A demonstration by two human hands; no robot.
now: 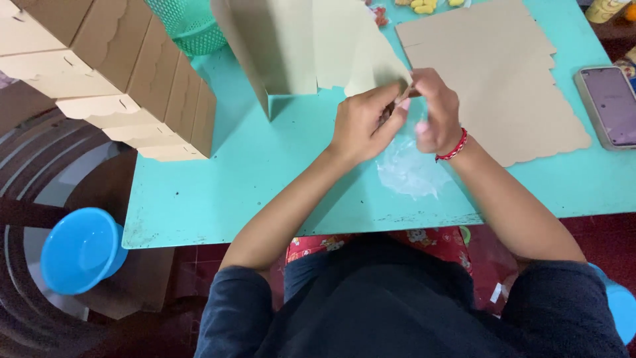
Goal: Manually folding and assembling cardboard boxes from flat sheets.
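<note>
My left hand (363,123) and my right hand (434,111) meet over the turquoise table (218,185). Both pinch the lower corner of a tan cardboard piece (311,46) that stands half-folded in front of me. A red string bracelet (454,148) circles my right wrist. A whitish smear of glue or plastic film (407,174) lies on the table just under my hands; I cannot tell which.
A stack of flat brown cardboard sheets with scalloped edges (493,73) lies to the right. Folded cardboard boxes (126,79) stand at the left edge. A green mesh basket (189,25) sits behind, a phone (608,106) at far right, a blue bowl (81,250) lower left.
</note>
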